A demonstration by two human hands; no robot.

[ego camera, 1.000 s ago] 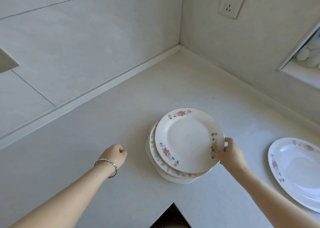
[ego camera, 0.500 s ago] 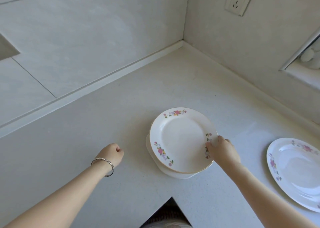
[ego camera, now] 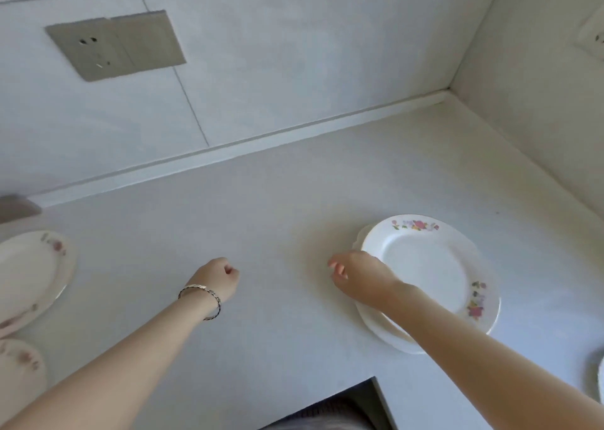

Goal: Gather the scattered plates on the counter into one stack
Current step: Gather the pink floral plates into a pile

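Observation:
A stack of white flowered plates [ego camera: 431,266] sits on the counter at the right. My right hand [ego camera: 354,276] hovers just left of the stack with its fingers loosely apart and nothing in them; its forearm crosses the stack's near rim. My left hand [ego camera: 217,277] rests as a closed fist on the counter, a bracelet on its wrist, holding nothing. Two more flowered plates lie at the left edge: one [ego camera: 29,276] farther back, one [ego camera: 18,380] nearer. Part of another plate [ego camera: 600,380] shows at the right edge.
The pale counter [ego camera: 277,207] meets tiled walls in a corner at the back right. A grey socket plate [ego camera: 114,44] is on the back wall, a white socket [ego camera: 593,37] on the right wall. A notch in the counter's front edge [ego camera: 359,397] lies below.
My right hand has let go of the top plate, which now lies on the stack, and has moved to its left side. The view has swung left, showing the left plates.

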